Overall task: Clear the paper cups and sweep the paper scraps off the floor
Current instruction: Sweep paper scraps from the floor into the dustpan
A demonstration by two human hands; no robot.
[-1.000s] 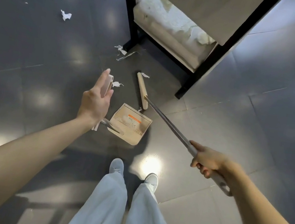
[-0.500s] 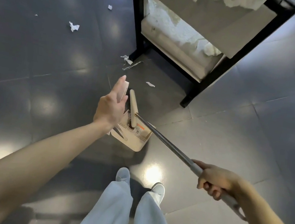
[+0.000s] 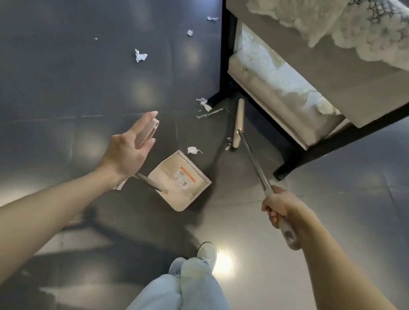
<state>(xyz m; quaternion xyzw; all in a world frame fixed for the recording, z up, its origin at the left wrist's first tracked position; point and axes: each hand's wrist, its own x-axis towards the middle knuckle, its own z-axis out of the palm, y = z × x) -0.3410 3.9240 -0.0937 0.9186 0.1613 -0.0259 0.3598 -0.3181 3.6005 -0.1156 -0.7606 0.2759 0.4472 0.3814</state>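
On the floor point(image 3: 43, 99), a paper scrap point(image 3: 193, 150) lies just at the dustpan's point(image 3: 179, 180) twelve o'clock, the broom head point(image 3: 238, 126) beyond it; the left hand point(image 3: 127, 149) grips the dustpan handle point(image 3: 148, 131), the right hand point(image 3: 278, 209) clamps the broom pole point(image 3: 253, 163), and a brisk stroke could scatter scraps sideways.

Glossy tile, matt plastic, bright metal, torn paper.
The floor point(image 3: 48, 72) is dark, smooth tile, glossy enough to throw back the lamps. The paper scraps point(image 3: 140, 56) are white, crumpled and ragged. The dustpan point(image 3: 179, 180) is matt beige plastic with a printed label, and the dustpan handle point(image 3: 148, 131) is smooth pale plastic. The broom pole point(image 3: 253, 163) is shiny metal, the broom grip point(image 3: 288, 232) pale plastic. The table frame point(image 3: 224, 57) looks matt black, and white lace cloth point(image 3: 357, 23) hangs over it. The trousers point(image 3: 187, 305) are soft pale-blue cloth.
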